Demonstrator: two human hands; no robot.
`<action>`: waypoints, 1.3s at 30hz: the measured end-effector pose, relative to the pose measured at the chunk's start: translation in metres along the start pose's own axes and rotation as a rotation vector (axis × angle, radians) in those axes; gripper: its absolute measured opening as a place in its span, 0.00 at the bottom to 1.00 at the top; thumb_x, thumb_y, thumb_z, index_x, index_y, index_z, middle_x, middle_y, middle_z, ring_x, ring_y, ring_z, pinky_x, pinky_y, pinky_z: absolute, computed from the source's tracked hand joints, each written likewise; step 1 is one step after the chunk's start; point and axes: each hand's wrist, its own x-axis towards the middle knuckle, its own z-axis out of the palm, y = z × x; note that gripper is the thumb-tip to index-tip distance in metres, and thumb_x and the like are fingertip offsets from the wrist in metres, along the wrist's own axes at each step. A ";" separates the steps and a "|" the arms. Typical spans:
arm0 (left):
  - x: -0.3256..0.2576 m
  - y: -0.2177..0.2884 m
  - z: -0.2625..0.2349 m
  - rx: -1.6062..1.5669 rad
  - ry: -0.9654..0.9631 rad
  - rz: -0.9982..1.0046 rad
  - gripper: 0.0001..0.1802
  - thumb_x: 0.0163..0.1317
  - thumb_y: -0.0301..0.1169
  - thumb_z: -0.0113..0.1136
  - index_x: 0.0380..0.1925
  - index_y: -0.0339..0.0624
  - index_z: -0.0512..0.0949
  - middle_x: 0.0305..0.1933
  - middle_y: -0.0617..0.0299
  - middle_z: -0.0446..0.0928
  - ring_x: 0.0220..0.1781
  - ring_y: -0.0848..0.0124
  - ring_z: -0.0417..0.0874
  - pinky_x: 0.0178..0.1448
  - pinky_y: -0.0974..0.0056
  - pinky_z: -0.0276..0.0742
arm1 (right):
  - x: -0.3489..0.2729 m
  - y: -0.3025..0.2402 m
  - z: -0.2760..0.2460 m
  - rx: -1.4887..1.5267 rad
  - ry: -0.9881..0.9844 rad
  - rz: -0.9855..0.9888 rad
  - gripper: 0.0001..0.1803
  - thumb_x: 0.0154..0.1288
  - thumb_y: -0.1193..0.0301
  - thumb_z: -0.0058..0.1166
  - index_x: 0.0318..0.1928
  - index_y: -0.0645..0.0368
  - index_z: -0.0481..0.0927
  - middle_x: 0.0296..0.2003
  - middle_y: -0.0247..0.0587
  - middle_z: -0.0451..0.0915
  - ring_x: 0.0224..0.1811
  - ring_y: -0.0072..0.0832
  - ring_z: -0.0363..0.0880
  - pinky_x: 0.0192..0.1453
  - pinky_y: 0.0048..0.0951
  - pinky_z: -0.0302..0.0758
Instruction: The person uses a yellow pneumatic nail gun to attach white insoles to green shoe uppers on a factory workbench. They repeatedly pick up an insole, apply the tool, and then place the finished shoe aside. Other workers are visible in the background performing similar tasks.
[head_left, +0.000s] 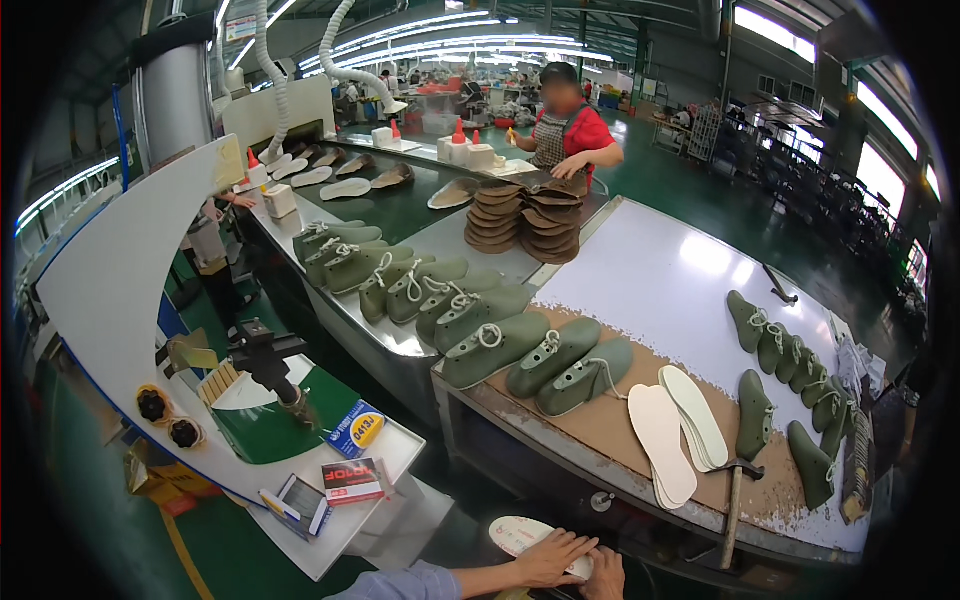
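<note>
Left hand [552, 559] flat over white insole [512, 533], right hand [605, 574] at its near end, close together in front of bench [640, 265], grip underneath can't tell; press evenly, keep edges lined up.

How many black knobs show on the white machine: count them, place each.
2: the upper knob and, just below and right of it, the lower knob, both left of the green surface. Others may be hidden.
</note>
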 end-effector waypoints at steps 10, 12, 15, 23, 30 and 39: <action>0.019 -0.006 -0.008 -0.002 -0.198 0.044 0.41 0.68 0.58 0.59 0.66 0.32 0.71 0.61 0.49 0.76 0.63 0.56 0.75 0.67 0.51 0.67 | -0.035 -0.045 -0.033 0.206 0.159 0.434 0.46 0.59 0.71 0.71 0.74 0.68 0.62 0.69 0.65 0.69 0.72 0.61 0.65 0.78 0.50 0.63; 0.019 -0.007 -0.004 0.004 -0.190 0.061 0.41 0.67 0.57 0.59 0.65 0.32 0.71 0.61 0.49 0.76 0.64 0.56 0.75 0.67 0.51 0.67 | -0.031 -0.054 -0.046 0.046 0.164 0.347 0.47 0.57 0.71 0.72 0.74 0.67 0.62 0.69 0.64 0.69 0.73 0.59 0.65 0.78 0.51 0.62; 0.020 -0.007 -0.006 -0.020 -0.224 0.061 0.39 0.67 0.55 0.61 0.65 0.32 0.71 0.62 0.48 0.76 0.66 0.55 0.74 0.69 0.50 0.66 | -0.015 -0.048 -0.044 -0.111 0.088 0.210 0.52 0.52 0.70 0.76 0.76 0.63 0.61 0.70 0.60 0.69 0.74 0.56 0.65 0.78 0.52 0.62; 0.024 -0.021 -0.113 -0.300 0.349 -0.092 0.25 0.56 0.35 0.75 0.55 0.46 0.82 0.56 0.56 0.84 0.59 0.54 0.84 0.62 0.52 0.80 | 0.005 -0.024 -0.009 -0.182 -0.105 0.200 0.48 0.49 0.75 0.68 0.74 0.60 0.64 0.59 0.55 0.74 0.60 0.57 0.72 0.60 0.55 0.73; 0.027 -0.173 -0.294 0.233 0.847 -0.703 0.41 0.57 0.38 0.73 0.68 0.32 0.69 0.67 0.41 0.74 0.69 0.44 0.74 0.73 0.48 0.68 | 0.003 -0.039 -0.009 -0.180 -0.021 0.195 0.43 0.46 0.75 0.68 0.68 0.59 0.70 0.57 0.55 0.74 0.58 0.56 0.73 0.60 0.54 0.73; 0.054 -0.283 -0.330 -0.277 0.106 -0.716 0.29 0.52 0.32 0.75 0.57 0.38 0.84 0.52 0.59 0.87 0.52 0.68 0.85 0.61 0.60 0.79 | 0.011 -0.038 -0.018 -0.160 -0.059 0.210 0.41 0.42 0.74 0.68 0.63 0.54 0.72 0.47 0.42 0.74 0.52 0.44 0.73 0.52 0.46 0.71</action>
